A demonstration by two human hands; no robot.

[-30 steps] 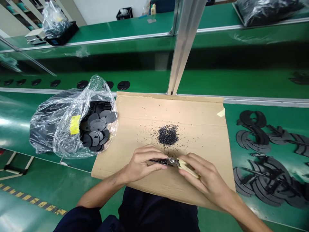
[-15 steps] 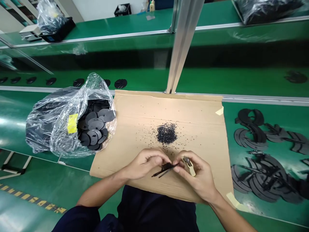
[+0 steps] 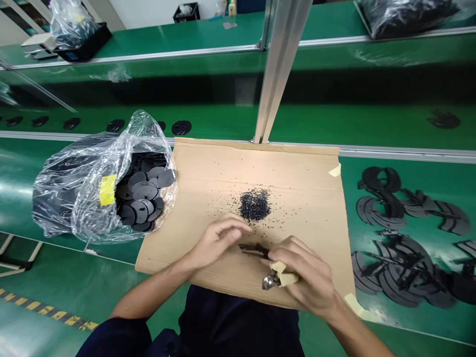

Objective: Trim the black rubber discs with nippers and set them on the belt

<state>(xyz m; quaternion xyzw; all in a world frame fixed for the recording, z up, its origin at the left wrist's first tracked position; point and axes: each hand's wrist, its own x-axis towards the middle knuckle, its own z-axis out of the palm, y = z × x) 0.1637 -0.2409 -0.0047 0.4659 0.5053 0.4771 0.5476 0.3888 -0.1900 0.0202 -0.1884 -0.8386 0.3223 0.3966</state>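
Observation:
My left hand [image 3: 218, 240] is empty, its fingers stretched to the right over the cardboard sheet [image 3: 201, 198], just below a pile of small black granules [image 3: 255, 205]. Closed, my right hand [image 3: 307, 272] has a thin, dark forked plastic part [image 3: 255, 249] sticking out leftward from its fingertips. Tucked in the same hand is a small metal tool [image 3: 270, 281] with pale yellow wrapping [image 3: 284, 274] on it; its exact kind is hidden by the fingers. Fine black bits lie scattered around the pile.
On the left a clear plastic bag [image 3: 74, 198] spills black discs [image 3: 145, 191] at its mouth. Curved black parts [image 3: 401, 267] lie heaped on the green bench to the right. A metal post [image 3: 278, 69] rises behind the cardboard. Single discs [image 3: 181, 127] sit in a row behind the rail.
My left hand has let go of the dark part and moved slightly left and up. My right hand has turned over, keeping the part and bringing the tool's metal end toward me.

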